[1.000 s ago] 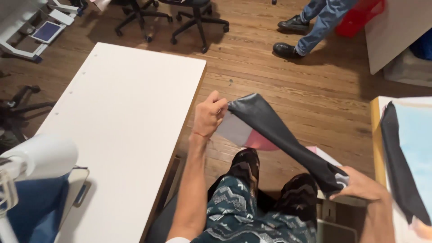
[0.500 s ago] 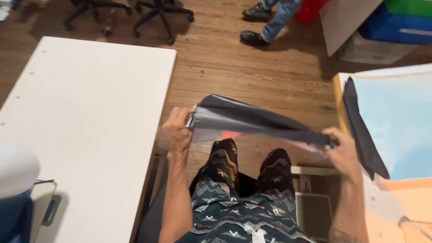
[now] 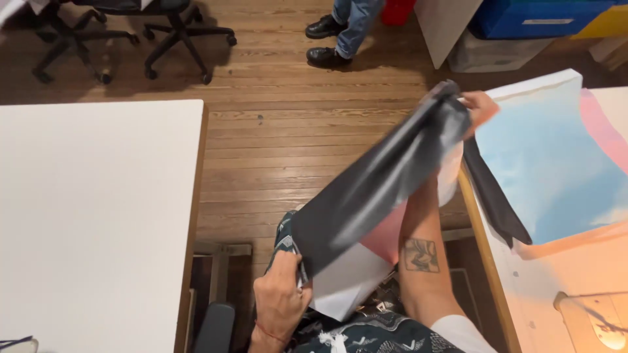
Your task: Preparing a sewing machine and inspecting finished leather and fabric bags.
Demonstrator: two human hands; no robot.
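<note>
Now the left hand (image 3: 280,302) is pinching the low corner of a dark sheet (image 3: 376,183) with its fingers pressed together. The right hand (image 3: 476,108) is gripping the high corner, up over the surface (image 3: 556,287) on the right. The sheet is hanging stretched between both hands, above the lap. It could slip or crease if one pinch loosens. It is looking shiny, thin, pink and white underneath.

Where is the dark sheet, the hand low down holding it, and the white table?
dark sheet (image 3: 383,186), head view, middle of its grey face
left hand (image 3: 280,304), head view, back of the hand
white table (image 3: 91,222), head view, bare tabletop
</note>
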